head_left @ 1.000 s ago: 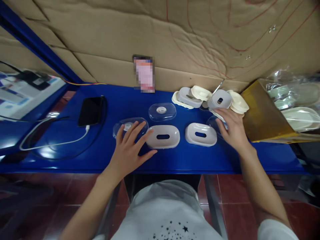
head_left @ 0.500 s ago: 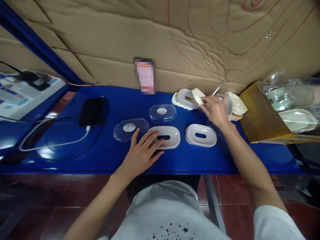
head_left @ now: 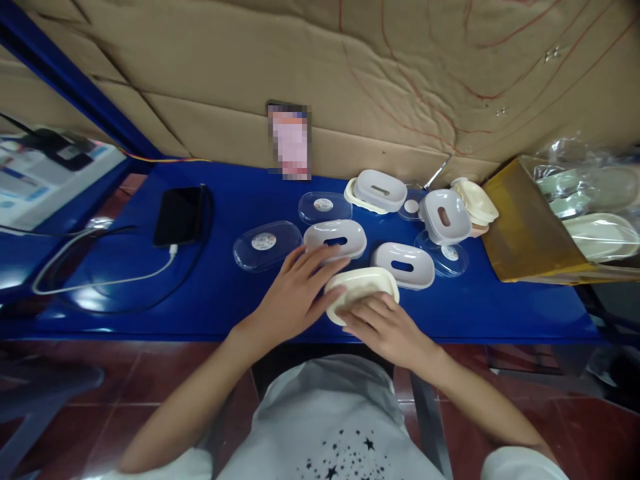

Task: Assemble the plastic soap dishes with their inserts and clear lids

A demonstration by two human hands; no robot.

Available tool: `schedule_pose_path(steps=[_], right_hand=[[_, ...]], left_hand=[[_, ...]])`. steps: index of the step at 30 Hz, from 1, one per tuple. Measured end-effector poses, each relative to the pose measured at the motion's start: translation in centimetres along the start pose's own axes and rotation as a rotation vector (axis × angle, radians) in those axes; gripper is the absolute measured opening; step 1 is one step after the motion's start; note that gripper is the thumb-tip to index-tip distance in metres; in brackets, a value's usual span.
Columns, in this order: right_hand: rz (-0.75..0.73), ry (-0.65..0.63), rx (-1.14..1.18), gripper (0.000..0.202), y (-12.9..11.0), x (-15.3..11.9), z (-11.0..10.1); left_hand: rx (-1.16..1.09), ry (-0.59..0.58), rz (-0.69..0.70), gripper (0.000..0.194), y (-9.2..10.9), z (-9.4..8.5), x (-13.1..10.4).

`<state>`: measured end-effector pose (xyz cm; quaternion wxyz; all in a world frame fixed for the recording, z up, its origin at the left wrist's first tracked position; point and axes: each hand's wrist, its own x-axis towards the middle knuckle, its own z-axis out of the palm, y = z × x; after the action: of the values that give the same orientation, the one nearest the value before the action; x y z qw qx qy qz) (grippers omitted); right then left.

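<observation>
A cream oval dish [head_left: 362, 280] lies tilted near the table's front edge. My right hand [head_left: 385, 327] is on its front right, fingers curled over the rim and into it. At its left side my left hand [head_left: 297, 290] spreads its fingers, the tips over the front rim of a white slotted oval tray [head_left: 335, 235]; whether they touch the dish is hard to tell. A second white slotted tray [head_left: 403, 267] sits just right of the cream dish. Behind my left hand are two clear oval lids with round labels, a nearer lid [head_left: 250, 248] and a farther lid [head_left: 320, 212].
Farther right are more white slotted trays [head_left: 445, 217], cream pieces [head_left: 475, 200] and another clear lid [head_left: 453, 260]. A cardboard box [head_left: 520, 233] of wrapped dishes stands at the right. A cabled phone [head_left: 179, 217] lies left on the blue table [head_left: 200, 320]. Cardboard [head_left: 215, 80] backs the table.
My right hand has brought the cream dish from the back right pile to the front, beside my left hand. The left white tray has shifted slightly away from me.
</observation>
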<state>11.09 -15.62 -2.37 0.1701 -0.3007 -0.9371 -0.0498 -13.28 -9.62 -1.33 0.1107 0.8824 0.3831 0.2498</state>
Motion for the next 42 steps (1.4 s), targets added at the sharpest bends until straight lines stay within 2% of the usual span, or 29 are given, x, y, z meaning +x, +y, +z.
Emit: schedule_pose_path(steps=[4, 7, 10, 12, 15, 18, 21, 23, 25, 28, 31, 34, 42], right_hand=[[-0.016, 0.052, 0.115, 0.026, 0.4, 1.5, 0.7], [0.008, 0.102, 0.245, 0.03, 1.6, 0.6, -0.2], [0.218, 0.153, 0.189, 0.039, 4.5, -2.4, -1.4], [0.373, 0.125, 0.068, 0.044, 6.7, -4.7, -1.9], [0.453, 0.099, 0.0, 0.039, 8.6, -7.1, -2.1], [0.448, 0.18, 0.07, 0.032, 7.9, -7.3, -1.9], [0.421, 0.254, 0.149, 0.035, 5.1, -5.6, -1.7], [0.378, 0.287, 0.16, 0.036, 2.9, -4.0, -1.5], [0.335, 0.293, 0.133, 0.034, 0.9, -2.7, -1.3], [0.281, 0.25, 0.082, 0.028, -0.8, -1.7, -0.9], [0.248, 0.184, 0.068, 0.026, -0.9, -2.1, -0.7], [0.247, 0.14, 0.073, 0.029, 0.1, -3.4, -0.8], [0.279, 0.231, 0.22, 0.043, 2.4, -5.8, -0.9]], left_hand=[[-0.016, -0.059, 0.053, 0.052, 1.7, 0.2, -4.0], [0.049, -0.062, 0.01, 0.048, 1.6, 0.5, -6.1], [0.086, -0.027, -0.008, 0.041, 0.9, 0.4, -6.7], [0.103, 0.002, -0.01, 0.04, 0.5, 0.3, -6.3], [0.106, 0.025, -0.024, 0.04, 0.4, 0.6, -5.5], [-0.003, 0.019, -0.07, 0.053, 0.9, 1.4, -4.7], [-0.097, 0.058, -0.076, 0.071, 1.6, 1.6, -4.1], [-0.078, 0.104, -0.025, 0.076, 1.9, 1.4, -4.0], [-0.033, 0.11, 0.036, 0.074, 2.0, 1.1, -4.2], [0.025, 0.058, 0.101, 0.058, 1.8, 1.1, -4.7], [0.081, 0.037, 0.14, 0.039, 1.6, 1.5, -5.2], [0.122, 0.036, 0.163, 0.028, 1.8, 2.0, -5.1], [0.091, 0.03, 0.209, 0.022, 3.0, 2.5, -3.0]])
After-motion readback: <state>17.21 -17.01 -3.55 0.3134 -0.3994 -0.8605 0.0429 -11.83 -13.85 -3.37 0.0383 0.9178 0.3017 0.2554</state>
